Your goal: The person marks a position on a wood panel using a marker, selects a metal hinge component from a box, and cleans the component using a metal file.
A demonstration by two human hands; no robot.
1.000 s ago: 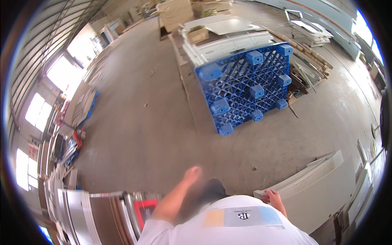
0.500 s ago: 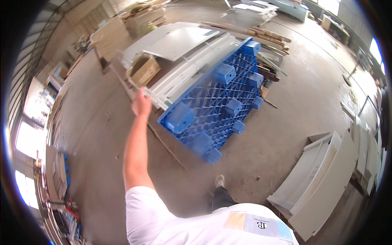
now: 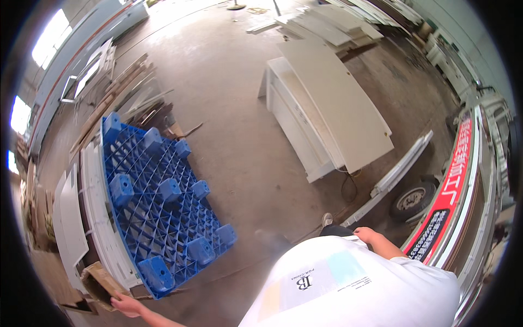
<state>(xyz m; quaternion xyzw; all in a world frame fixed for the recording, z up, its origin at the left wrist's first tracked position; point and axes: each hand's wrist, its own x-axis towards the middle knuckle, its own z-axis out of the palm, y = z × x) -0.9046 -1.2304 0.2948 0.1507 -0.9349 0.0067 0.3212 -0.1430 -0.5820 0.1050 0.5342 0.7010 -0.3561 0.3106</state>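
My left hand (image 3: 126,305) is at the lower left, its fingers closed on the edge of an open brown cardboard box (image 3: 102,279). The box is tilted at the near end of a stack of white panels (image 3: 101,210). Close to the right of the box, a blue plastic pallet (image 3: 175,233) leans on its side against that stack, feet facing outward. My right hand (image 3: 366,234) is low beside my body, next to my dark trouser leg. Its fingers are mostly turned away, and I see no object in it.
A pale cabinet-like piece with a large panel (image 3: 340,106) lies on the floor ahead. To the right are long white strips (image 3: 400,163), a wheel (image 3: 412,200) and a vehicle side with a red banner (image 3: 455,163). Timber lengths (image 3: 117,98) lie beyond the pallet; more boards (image 3: 321,27) are stacked farther off.
My view has swung to the right, so the pallet, panels and box now appear farther left. My left hand remains at the box. My right hand and the vehicle side have come into view.
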